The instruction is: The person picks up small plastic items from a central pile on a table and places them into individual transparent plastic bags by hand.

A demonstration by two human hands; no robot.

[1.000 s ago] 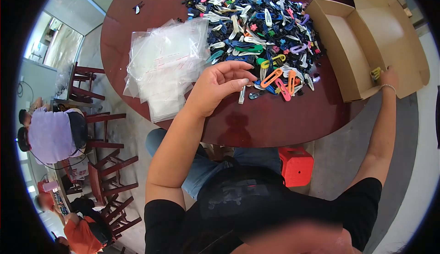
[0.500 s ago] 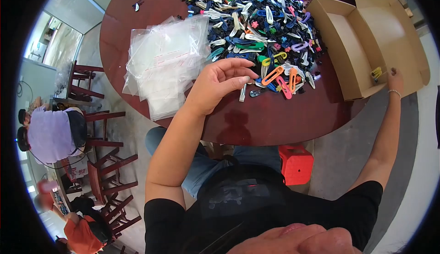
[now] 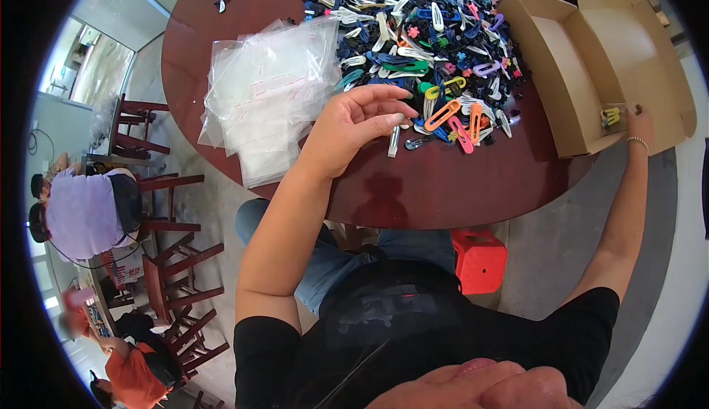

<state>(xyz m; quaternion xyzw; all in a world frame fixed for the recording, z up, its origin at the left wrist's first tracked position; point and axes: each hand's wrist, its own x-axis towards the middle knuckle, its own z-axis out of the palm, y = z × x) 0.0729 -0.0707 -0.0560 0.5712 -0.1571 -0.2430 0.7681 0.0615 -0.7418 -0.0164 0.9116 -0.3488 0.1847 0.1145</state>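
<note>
My left hand (image 3: 358, 127) is at the near edge of the large pile of hair clips (image 3: 413, 40), its fingers curled and its thumb against a silver clip (image 3: 394, 142) that points down. Orange clips (image 3: 443, 114) and a pink clip (image 3: 461, 135) lie just right of it. My right hand (image 3: 639, 125) is over the near end of the open cardboard box (image 3: 565, 88). Its closed fingers pinch a small clear packet with yellow clips (image 3: 611, 117). The fingertips are partly hidden.
Clear plastic bags (image 3: 269, 88) lie stacked at the left of the round red table (image 3: 458, 195). A few loose clips (image 3: 222, 3) sit at its far left. A red stool (image 3: 480, 261) stands below the table. People (image 3: 85, 213) sit at the left among wooden stools.
The packet of yellow clips at my right hand has turned and shows more of its face. My left hand keeps its pose, and the whole view has shifted slightly.
</note>
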